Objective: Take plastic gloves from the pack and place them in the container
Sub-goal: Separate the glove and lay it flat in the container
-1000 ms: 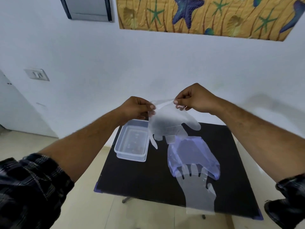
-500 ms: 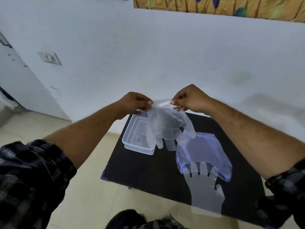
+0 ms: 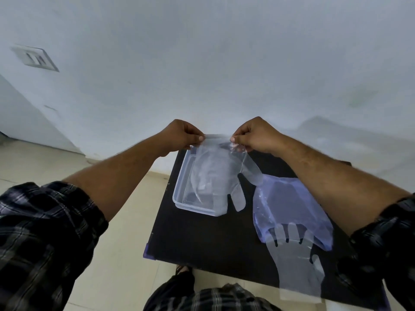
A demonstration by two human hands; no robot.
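Observation:
A clear plastic glove (image 3: 219, 173) hangs fingers down, held by its cuff. My left hand (image 3: 182, 135) pinches the cuff's left corner and my right hand (image 3: 256, 136) pinches the right corner. The glove dangles over a clear rectangular container (image 3: 179, 198) on the far left of the black table (image 3: 213, 239); its fingertips reach the container's near rim. To the right lies the bluish glove pack (image 3: 289, 209). Another clear glove (image 3: 296, 268) sticks out of the pack's near end, flat on the table.
A white wall stands just behind the table, with a switch plate (image 3: 34, 58) at the upper left. Beige floor tiles (image 3: 125, 232) lie left of the table. My checked shirt and a foot show at the bottom edge.
The view has tilted downward and the picture on the wall has left the frame. Both hands have lowered the glove toward the container, still pinching its cuff.

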